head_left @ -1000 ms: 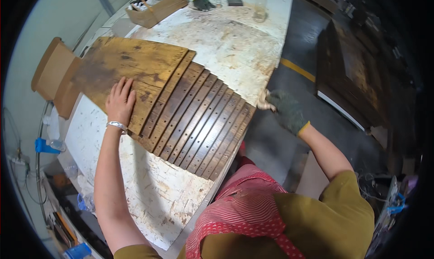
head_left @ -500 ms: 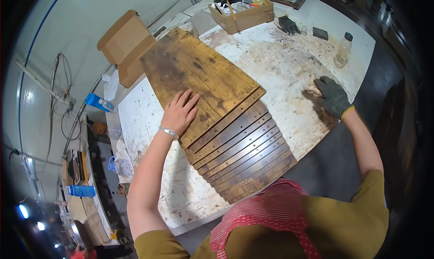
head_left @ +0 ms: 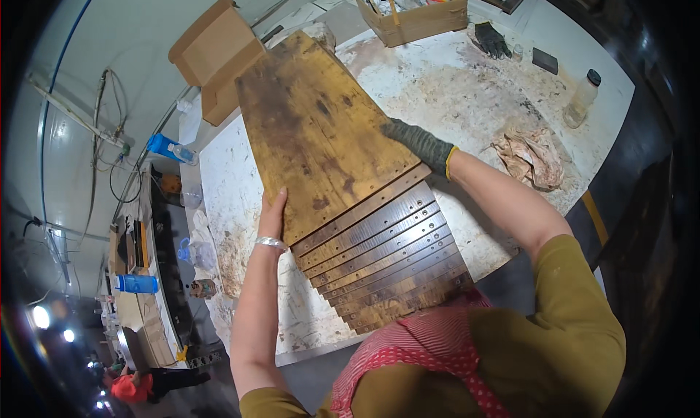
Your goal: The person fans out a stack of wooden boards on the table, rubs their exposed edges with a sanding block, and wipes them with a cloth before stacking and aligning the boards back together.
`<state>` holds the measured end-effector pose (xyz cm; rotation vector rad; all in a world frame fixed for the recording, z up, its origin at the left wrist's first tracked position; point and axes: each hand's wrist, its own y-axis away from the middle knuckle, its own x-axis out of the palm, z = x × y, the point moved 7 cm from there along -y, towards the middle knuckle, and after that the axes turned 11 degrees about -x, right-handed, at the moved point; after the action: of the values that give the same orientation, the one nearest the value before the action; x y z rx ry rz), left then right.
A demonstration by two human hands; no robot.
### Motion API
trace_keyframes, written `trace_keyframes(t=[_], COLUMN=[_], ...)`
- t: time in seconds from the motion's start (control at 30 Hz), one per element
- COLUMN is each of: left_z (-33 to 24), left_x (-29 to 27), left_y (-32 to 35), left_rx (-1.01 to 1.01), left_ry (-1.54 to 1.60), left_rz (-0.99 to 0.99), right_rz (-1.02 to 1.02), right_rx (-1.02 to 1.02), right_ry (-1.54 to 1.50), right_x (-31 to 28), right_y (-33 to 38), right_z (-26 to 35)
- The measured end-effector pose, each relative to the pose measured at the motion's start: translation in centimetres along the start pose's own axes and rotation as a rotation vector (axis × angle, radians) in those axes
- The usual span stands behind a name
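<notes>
Wooden slat stack [head_left: 343,170] w/ rag [head_left: 531,158], jar [head_left: 581,99], crate [head_left: 417,17] nearby.

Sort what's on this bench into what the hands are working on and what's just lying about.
In hand: top wooden board, gripped by bare left hand and gloved right hand; stacked boards beneath.

Lying about: crumpled rag, plastic bottle, spare glove, tool crate, cardboard box.

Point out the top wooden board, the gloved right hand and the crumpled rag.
top wooden board [head_left: 321,134]: head view, middle of its stained face.
right hand [head_left: 419,142]: head view, back of the dark glove.
crumpled rag [head_left: 531,155]: head view, centre of its folds.
</notes>
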<state>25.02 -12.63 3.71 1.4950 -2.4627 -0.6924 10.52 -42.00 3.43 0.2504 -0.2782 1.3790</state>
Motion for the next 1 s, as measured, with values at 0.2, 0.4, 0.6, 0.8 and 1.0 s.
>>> trace_keyframes(t=[0.2, 0.4, 0.6, 0.8, 1.0], left_z=[0.8, 1.3, 2.6, 4.1, 5.1], left_x=[0.7, 1.4, 1.4, 1.2, 2.3], left_y=[1.8, 2.4, 2.7, 4.5, 8.5], left_rx=[-0.191, -0.273, -0.372, -0.388, -0.336], left_ry=[0.162, 0.215, 0.278, 0.367, 0.383], left_rz=[0.113, 0.098, 0.143, 0.162, 0.178], right_rz=[-0.097, -0.058, -0.108, -0.049, -0.128], right_rx=[-0.123, -0.133, -0.208, -0.201, -0.185], right_ry=[0.26, 0.341, 0.046, -0.015, 0.073], right_x=[1.3, -0.3, 1.2, 3.6, 3.2], right_y=[2.4, 2.1, 3.0, 5.8, 9.2], right_z=[1.3, 0.3, 0.3, 2.6, 0.9])
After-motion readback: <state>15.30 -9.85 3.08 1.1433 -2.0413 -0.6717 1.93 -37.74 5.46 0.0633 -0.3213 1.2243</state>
